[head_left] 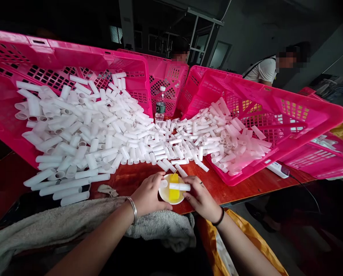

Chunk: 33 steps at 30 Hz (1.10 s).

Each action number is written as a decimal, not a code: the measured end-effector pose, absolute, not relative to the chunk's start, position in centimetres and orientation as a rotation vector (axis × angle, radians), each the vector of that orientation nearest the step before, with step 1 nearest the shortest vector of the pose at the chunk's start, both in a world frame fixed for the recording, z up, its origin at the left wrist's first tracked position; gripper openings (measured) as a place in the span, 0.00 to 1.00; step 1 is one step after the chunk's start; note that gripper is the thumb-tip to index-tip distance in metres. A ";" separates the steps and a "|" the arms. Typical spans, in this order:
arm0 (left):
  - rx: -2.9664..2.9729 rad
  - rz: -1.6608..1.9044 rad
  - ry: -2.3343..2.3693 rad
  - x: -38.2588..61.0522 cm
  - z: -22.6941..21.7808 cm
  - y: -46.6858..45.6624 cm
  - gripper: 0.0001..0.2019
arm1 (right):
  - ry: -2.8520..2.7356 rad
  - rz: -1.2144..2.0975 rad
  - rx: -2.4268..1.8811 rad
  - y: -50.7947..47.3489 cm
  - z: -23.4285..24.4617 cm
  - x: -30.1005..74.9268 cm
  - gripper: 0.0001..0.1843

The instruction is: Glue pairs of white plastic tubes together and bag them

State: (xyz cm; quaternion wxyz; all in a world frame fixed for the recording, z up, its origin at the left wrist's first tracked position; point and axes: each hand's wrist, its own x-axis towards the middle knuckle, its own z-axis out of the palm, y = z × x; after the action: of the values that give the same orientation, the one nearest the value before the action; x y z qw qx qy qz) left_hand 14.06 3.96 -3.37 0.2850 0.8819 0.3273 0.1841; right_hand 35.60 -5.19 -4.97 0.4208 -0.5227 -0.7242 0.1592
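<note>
A small white bowl (166,198) with a yellow block (174,194) in it, perhaps a sponge, stands at the table's front edge. My left hand (148,194) curves around the bowl's left side, fingers at the back and thumb at the front. By its fingers shows a short white piece (164,184), its kind unclear. Between the thumb and fingers of my right hand (202,197) is the end of a white plastic tube (179,186), lying level across the yellow block. Behind the bowl spreads a large heap of similar white tubes (102,126).
Pink crates lie tipped at left (10,153) and right (312,126), tubes spilling out. A water bottle (160,105) stands between them. A grey towel (82,222) lies along the front edge. Right of centre is a power strip (277,168). A person (263,69) bends beyond.
</note>
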 end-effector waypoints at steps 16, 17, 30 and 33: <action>2.353 0.485 0.835 14.0 -3.4 4.3 0.43 | -1.771 0.407 -1.311 -5.5 -4.7 35.5 0.10; 2.354 0.487 0.832 14.0 -3.4 4.3 0.43 | -1.794 0.369 -1.285 -5.6 -4.6 35.4 0.10; 2.429 0.538 0.785 13.2 -2.8 4.5 0.35 | -1.878 0.146 -1.146 -6.1 -5.0 35.4 0.15; 2.435 0.589 0.809 12.6 -1.5 4.0 0.13 | -1.539 0.334 -1.173 -6.2 -4.2 34.5 0.12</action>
State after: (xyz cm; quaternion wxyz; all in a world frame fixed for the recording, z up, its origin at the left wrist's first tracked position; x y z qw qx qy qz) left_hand 12.62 4.03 -1.45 0.2519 0.8951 0.2974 0.2167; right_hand 34.50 -6.22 -4.25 0.5552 -0.4968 -0.6518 0.1416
